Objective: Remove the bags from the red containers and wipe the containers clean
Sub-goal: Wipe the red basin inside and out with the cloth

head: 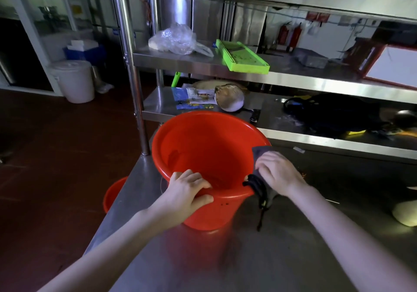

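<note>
A red bucket (203, 147) stands tilted on the steel table (259, 257), its mouth toward me and nothing visible inside. My left hand (187, 190) grips the near rim, fingers inside and thumb on the outer wall. My right hand (277, 172) presses a dark grey cloth (259, 178) against the bucket's right rim and outer side; a frayed end of the cloth hangs down to the table. A second red container (112, 194) shows partly below the table's left edge, on the floor.
Steel shelves behind the bucket hold a clear plastic bag (176, 39), a green slicer board (242, 58), paper packets (194, 98), a bowl-like pan (230, 98) and a black bag (334, 113). A white lidded bucket (74, 80) stands on the floor at left.
</note>
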